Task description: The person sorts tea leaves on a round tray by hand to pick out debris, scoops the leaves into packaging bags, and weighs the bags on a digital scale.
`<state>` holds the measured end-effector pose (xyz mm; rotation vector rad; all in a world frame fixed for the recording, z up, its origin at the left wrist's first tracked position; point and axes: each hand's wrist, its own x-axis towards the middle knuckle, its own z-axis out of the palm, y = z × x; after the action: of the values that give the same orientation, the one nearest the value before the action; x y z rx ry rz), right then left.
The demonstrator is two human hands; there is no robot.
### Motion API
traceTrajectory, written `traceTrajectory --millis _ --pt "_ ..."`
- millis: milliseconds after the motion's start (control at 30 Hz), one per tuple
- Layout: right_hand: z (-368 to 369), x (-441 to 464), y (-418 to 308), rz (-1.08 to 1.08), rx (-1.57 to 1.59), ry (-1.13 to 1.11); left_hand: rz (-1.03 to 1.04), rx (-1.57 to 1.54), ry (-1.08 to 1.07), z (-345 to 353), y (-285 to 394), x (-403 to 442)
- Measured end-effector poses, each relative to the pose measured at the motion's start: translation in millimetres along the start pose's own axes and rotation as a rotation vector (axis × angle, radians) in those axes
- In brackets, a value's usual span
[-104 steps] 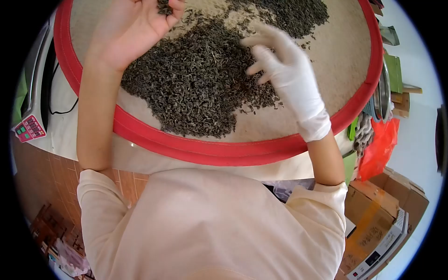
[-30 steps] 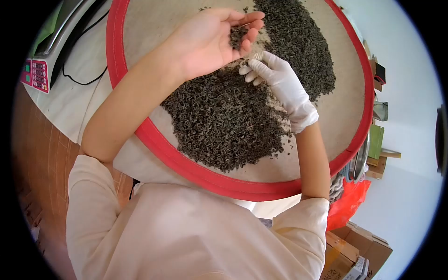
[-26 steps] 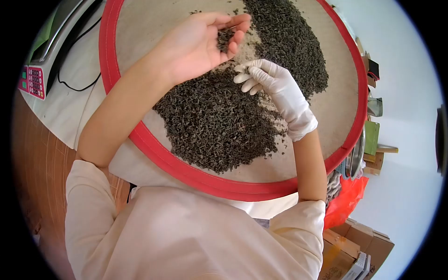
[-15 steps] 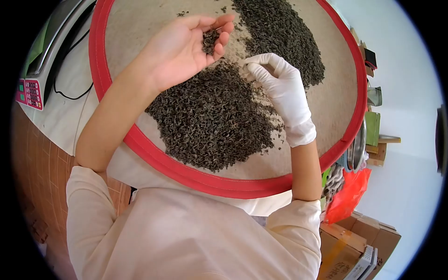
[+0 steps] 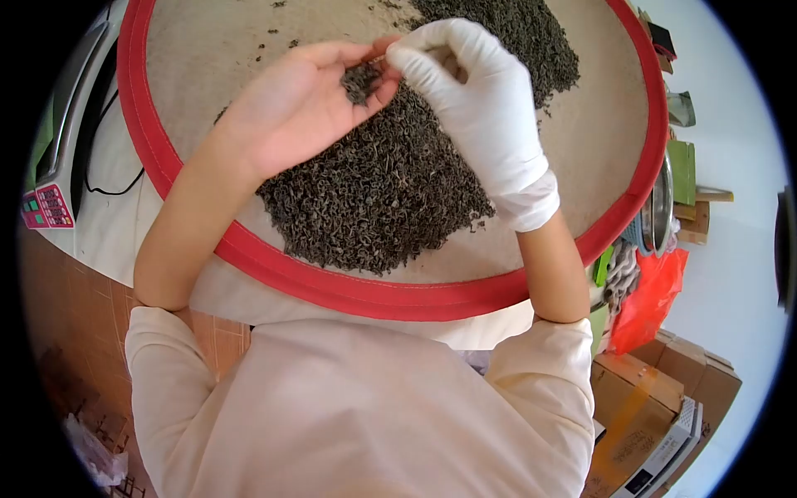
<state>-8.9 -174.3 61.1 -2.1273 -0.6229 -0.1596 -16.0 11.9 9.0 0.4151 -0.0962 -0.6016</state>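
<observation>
My bare left hand point(image 5: 303, 104) is palm up with curled fingers, cupping a small clump of dark dried leaves point(image 5: 360, 84). My right hand point(image 5: 473, 91), in a white glove, pinches thumb and forefinger together at the left hand's fingertips; anything between them is too small to make out. Below both hands lies a pile of dark curled leaves point(image 5: 382, 191) on a round cloth-lined tray with a red rim point(image 5: 390, 297). A second leaf pile point(image 5: 523, 41) is at the tray's back right.
A scale with a pink keypad point(image 5: 51, 207) stands at the left beside a black cable. To the right are a metal pan point(image 5: 662, 203), a red plastic bag point(image 5: 652, 299), a green box point(image 5: 682, 173) and cardboard boxes point(image 5: 635, 398). Loose leaf bits dot the tray's upper left.
My right hand has risen from beside the near pile to the left hand's fingertips. The left hand still cups its clump and sits slightly lower and further left. The view has shifted.
</observation>
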Motion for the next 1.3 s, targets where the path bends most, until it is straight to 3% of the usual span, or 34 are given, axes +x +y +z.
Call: traceTrajectory --millis 167,233,300,367,433,533,633,800,1067,1200,1300 --pt "-23.4 -8.8 30.8 0.009 -0.231 -0.018 -0.003 -0.082 -0.037 -15.1 17.0 0.1" --pt "-27.5 -15.4 43.5 0.181 -0.274 -0.509 -0.011 -0.193 0.004 -15.9 25.4 -1.5" --pt "-21.7 -25.6 45.0 0.28 -0.219 -0.592 0.004 -0.158 0.026 -5.3 24.6 -1.1" --pt "-17.1 -32.0 46.6 0.394 0.296 -0.638 0.071 -0.159 0.292 21.1 17.6 -0.3" --pt "-22.6 -31.3 43.0 0.427 0.372 -0.621 0.078 -0.164 0.292 27.2 19.2 -2.1" --pt "-29.2 -36.5 43.5 0.127 -0.085 -0.405 0.09 -0.157 0.273 25.2 20.8 -1.9" --pt "-32.0 -44.9 37.4 0.174 -0.034 -0.557 0.099 -0.145 0.284 23.5 21.3 -1.9" --pt "-14.8 -55.9 31.7 -0.016 -0.242 -0.539 0.122 -0.131 0.303 27.8 21.5 -3.2" --pt "-7.6 -58.7 35.6 -0.009 -0.235 -0.503 0.115 -0.138 0.283 30.9 22.8 -3.4" --pt "-17.3 -53.0 30.6 0.147 -0.089 -0.504 0.093 -0.184 0.229 33.4 20.3 -2.6" --pt "-25.4 -49.2 26.0 0.191 0.013 -0.494 0.143 -0.126 0.394 31.3 19.9 -1.5"
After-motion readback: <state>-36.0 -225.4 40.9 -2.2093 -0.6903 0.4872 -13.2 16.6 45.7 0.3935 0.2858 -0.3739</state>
